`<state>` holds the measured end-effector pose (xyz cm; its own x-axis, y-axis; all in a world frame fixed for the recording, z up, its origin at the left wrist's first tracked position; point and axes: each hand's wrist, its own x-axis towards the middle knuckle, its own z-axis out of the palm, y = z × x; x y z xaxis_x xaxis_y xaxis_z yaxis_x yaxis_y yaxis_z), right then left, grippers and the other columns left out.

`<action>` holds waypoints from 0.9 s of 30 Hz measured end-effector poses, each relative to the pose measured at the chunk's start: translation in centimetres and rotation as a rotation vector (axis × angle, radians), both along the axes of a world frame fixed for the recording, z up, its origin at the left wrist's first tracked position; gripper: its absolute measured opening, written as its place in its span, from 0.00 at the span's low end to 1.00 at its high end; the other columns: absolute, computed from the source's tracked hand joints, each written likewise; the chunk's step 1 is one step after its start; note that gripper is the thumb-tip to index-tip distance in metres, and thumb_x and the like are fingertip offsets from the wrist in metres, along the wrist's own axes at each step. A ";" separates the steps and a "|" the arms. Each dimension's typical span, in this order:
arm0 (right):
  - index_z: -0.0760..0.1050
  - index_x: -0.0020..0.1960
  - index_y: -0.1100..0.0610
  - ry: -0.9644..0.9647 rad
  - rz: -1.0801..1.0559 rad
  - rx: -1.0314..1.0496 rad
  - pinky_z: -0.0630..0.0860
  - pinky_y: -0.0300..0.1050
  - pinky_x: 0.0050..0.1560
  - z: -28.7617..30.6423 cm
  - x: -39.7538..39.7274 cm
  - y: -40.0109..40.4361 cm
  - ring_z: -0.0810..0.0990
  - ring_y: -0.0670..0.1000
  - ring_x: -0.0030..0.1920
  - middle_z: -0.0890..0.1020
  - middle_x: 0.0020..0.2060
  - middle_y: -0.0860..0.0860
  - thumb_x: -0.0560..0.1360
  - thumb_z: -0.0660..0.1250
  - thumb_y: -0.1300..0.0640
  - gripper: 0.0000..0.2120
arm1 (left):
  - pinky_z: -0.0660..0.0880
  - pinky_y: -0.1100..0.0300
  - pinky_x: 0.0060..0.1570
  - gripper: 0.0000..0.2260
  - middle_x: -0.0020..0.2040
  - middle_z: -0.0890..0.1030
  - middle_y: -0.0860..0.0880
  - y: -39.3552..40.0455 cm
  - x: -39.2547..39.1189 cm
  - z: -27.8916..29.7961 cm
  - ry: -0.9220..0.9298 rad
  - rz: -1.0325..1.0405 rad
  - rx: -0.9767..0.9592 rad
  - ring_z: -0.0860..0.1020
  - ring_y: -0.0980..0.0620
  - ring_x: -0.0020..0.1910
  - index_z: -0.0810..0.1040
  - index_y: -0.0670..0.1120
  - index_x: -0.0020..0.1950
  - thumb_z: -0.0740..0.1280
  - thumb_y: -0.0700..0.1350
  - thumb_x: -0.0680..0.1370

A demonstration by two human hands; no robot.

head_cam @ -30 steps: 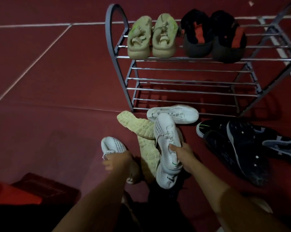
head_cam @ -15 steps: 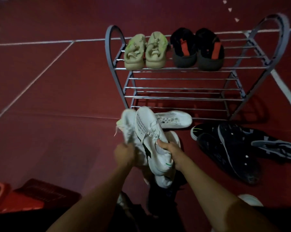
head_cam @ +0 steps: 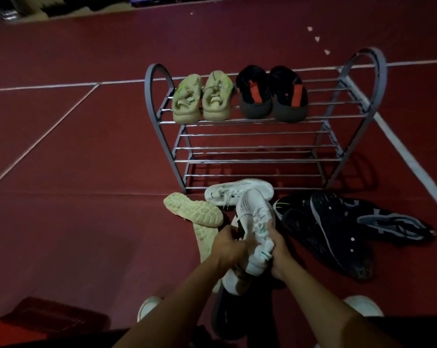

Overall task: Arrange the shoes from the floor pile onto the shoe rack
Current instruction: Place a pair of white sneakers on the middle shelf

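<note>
A grey metal shoe rack (head_cam: 257,160) stands on the red floor. A beige pair (head_cam: 201,97) and a black pair with red tabs (head_cam: 272,95) sit on its top shelf; the two lower shelves are bare. In front of the rack, above the floor pile, my left hand (head_cam: 228,244) and my right hand (head_cam: 277,244) together grip white sneakers (head_cam: 256,217), pressed side by side with toes toward the rack. Another white sneaker (head_cam: 237,190) lies on the floor behind them. Two beige shoes (head_cam: 193,209) lie sole-up to the left. Several black shoes (head_cam: 337,227) lie to the right.
A red crate (head_cam: 44,320) sits at the lower left. White lines cross the red floor. The toes of white shoes (head_cam: 148,306) show at the bottom edge beside my arms. Dark furniture lines the far top edge.
My left hand picked a second white sneaker off the floor and brought it against the one in my right hand. Both hands now hold them together. The view has tilted up.
</note>
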<state>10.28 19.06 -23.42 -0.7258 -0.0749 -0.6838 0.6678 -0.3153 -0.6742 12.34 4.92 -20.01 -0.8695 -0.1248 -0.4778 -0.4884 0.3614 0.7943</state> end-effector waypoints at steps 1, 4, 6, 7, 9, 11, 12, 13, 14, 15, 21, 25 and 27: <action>0.82 0.59 0.61 0.011 -0.057 -0.020 0.79 0.57 0.60 0.2 -0.5 0.1 0.85 0.62 0.53 0.86 0.52 0.62 0.77 0.59 0.33 0.33 | 0.81 0.50 0.47 0.19 0.47 0.85 0.47 0.2 -0.2 -0.1 0.022 0.060 0.030 0.84 0.49 0.47 0.80 0.42 0.52 0.75 0.55 0.71; 0.81 0.63 0.57 0.082 -0.120 0.007 0.75 0.61 0.67 1.9 -2.5 0.0 0.83 0.62 0.59 0.85 0.56 0.60 0.74 0.57 0.27 0.38 | 0.80 0.48 0.40 0.17 0.39 0.84 0.48 0.8 -1.3 1.5 0.096 0.160 0.145 0.82 0.52 0.40 0.81 0.39 0.46 0.72 0.54 0.76; 0.82 0.59 0.53 0.140 -0.164 0.043 0.77 0.56 0.65 3.4 -4.2 -0.5 0.83 0.58 0.58 0.86 0.55 0.57 0.75 0.54 0.27 0.35 | 0.75 0.56 0.32 0.14 0.35 0.82 0.50 0.7 -2.8 2.9 0.123 0.180 0.186 0.79 0.53 0.35 0.81 0.40 0.42 0.70 0.51 0.78; 0.83 0.56 0.50 0.169 -0.182 0.076 0.78 0.55 0.63 3.9 -5.0 -0.7 0.84 0.56 0.56 0.86 0.54 0.55 0.73 0.54 0.24 0.35 | 0.74 0.58 0.30 0.14 0.34 0.82 0.49 0.5 -3.8 3.6 0.128 0.202 0.212 0.79 0.51 0.34 0.82 0.38 0.44 0.69 0.49 0.78; 0.84 0.50 0.48 0.203 -0.190 0.217 0.79 0.54 0.60 5.1 -6.7 -1.0 0.84 0.55 0.53 0.87 0.51 0.52 0.66 0.53 0.18 0.40 | 0.71 0.62 0.25 0.13 0.33 0.80 0.47 -0.2 -5.4 5.0 0.113 0.255 0.296 0.77 0.51 0.30 0.82 0.33 0.49 0.67 0.44 0.78; 0.82 0.39 0.52 0.260 -0.178 0.413 0.79 0.50 0.52 6.2 -7.9 -0.9 0.82 0.54 0.43 0.85 0.40 0.52 0.73 0.53 0.24 0.34 | 0.70 0.67 0.22 0.11 0.32 0.80 0.47 -1.0 -6.8 6.2 0.095 0.283 0.362 0.78 0.55 0.25 0.82 0.34 0.49 0.64 0.41 0.81; 0.76 0.33 0.54 0.300 -0.145 0.525 0.76 0.50 0.47 6.5 -8.3 -0.7 0.79 0.55 0.38 0.80 0.33 0.52 0.78 0.56 0.32 0.30 | 0.71 0.68 0.21 0.12 0.31 0.81 0.47 -1.7 -7.6 6.3 0.070 0.302 0.404 0.78 0.56 0.23 0.82 0.35 0.47 0.62 0.40 0.82; 0.71 0.29 0.56 0.330 -0.091 0.635 0.75 0.50 0.43 6.9 -8.7 -0.4 0.76 0.55 0.34 0.76 0.28 0.52 0.80 0.60 0.39 0.28 | 0.75 0.67 0.24 0.12 0.32 0.83 0.45 -2.3 -8.5 6.5 0.045 0.358 0.468 0.81 0.53 0.25 0.82 0.36 0.46 0.63 0.41 0.82; 0.69 0.28 0.58 0.355 -0.019 0.737 0.76 0.52 0.41 7.1 -9.2 -0.1 0.74 0.54 0.31 0.73 0.25 0.52 0.79 0.64 0.43 0.26 | 0.79 0.61 0.31 0.12 0.36 0.84 0.41 -3.1 -9.4 6.5 0.056 0.412 0.507 0.83 0.47 0.30 0.82 0.36 0.46 0.64 0.42 0.81; 0.68 0.28 0.58 0.361 0.049 0.810 0.76 0.52 0.39 7.7 -9.7 0.2 0.73 0.53 0.30 0.71 0.24 0.52 0.77 0.68 0.46 0.25 | 0.80 0.55 0.38 0.11 0.40 0.83 0.38 -3.8 -10.6 6.4 0.097 0.470 0.519 0.82 0.43 0.36 0.83 0.36 0.48 0.66 0.43 0.78; 0.70 0.31 0.54 0.336 0.537 0.941 0.65 0.43 0.34 13.7 -14.0 2.8 0.70 0.51 0.31 0.70 0.28 0.52 0.69 0.77 0.53 0.17 | 0.78 0.49 0.37 0.12 0.38 0.82 0.40 -7.2 -16.7 5.6 0.260 0.500 0.407 0.80 0.43 0.37 0.81 0.39 0.43 0.70 0.48 0.76; 0.64 0.34 0.54 0.321 0.656 0.986 0.66 0.45 0.35 17.3 -16.1 3.4 0.69 0.50 0.32 0.69 0.30 0.50 0.68 0.78 0.57 0.21 | 0.81 0.43 0.53 0.20 0.56 0.85 0.36 -7.7 -18.9 5.5 0.136 0.498 0.671 0.84 0.38 0.52 0.82 0.37 0.64 0.68 0.51 0.80; 0.67 0.38 0.55 0.288 0.714 1.049 0.67 0.45 0.35 18.2 -16.8 3.2 0.71 0.50 0.34 0.73 0.34 0.51 0.69 0.78 0.56 0.18 | 0.82 0.48 0.47 0.20 0.54 0.84 0.37 -8.1 -19.9 5.2 0.133 0.502 0.718 0.83 0.40 0.49 0.80 0.36 0.67 0.63 0.48 0.82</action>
<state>-6.47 22.21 -5.22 -0.8776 -0.0311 -0.4784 0.2588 0.8092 -0.5275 -7.54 -3.15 -14.82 -0.8466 -0.2155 -0.4866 -0.3429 -0.4784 0.8084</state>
